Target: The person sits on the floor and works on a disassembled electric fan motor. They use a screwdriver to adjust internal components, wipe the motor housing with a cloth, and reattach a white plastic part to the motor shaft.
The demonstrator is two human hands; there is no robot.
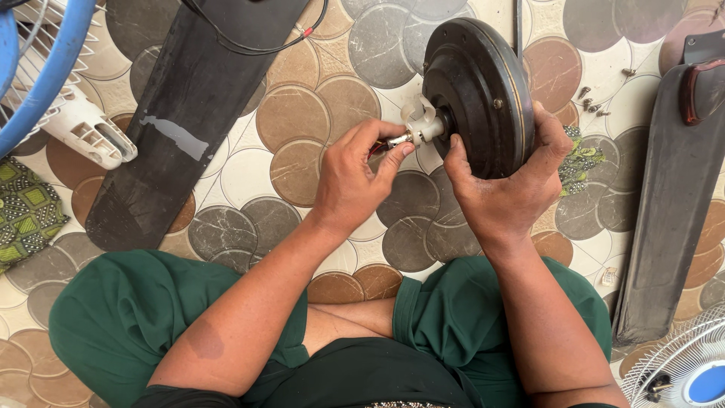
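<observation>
The right hand [507,181] gripped the motor [477,94] by its lower rim, fingers wrapped over the edge, thumb on the near face. The motor stood on edge above that hand, tilted, its white hub [421,121] facing left. The left hand [353,177] was closed in a narrow pinch on a small metal-tipped part [399,139] that touched the hub, just left of the right thumb. Red wire showed under the left fingertips. A dark blade [181,113] lay on the tiled floor [291,113] well left of the left hand; another blade [672,204] lay right of the right hand. Loose screws [590,102] lay just beyond the motor.
</observation>
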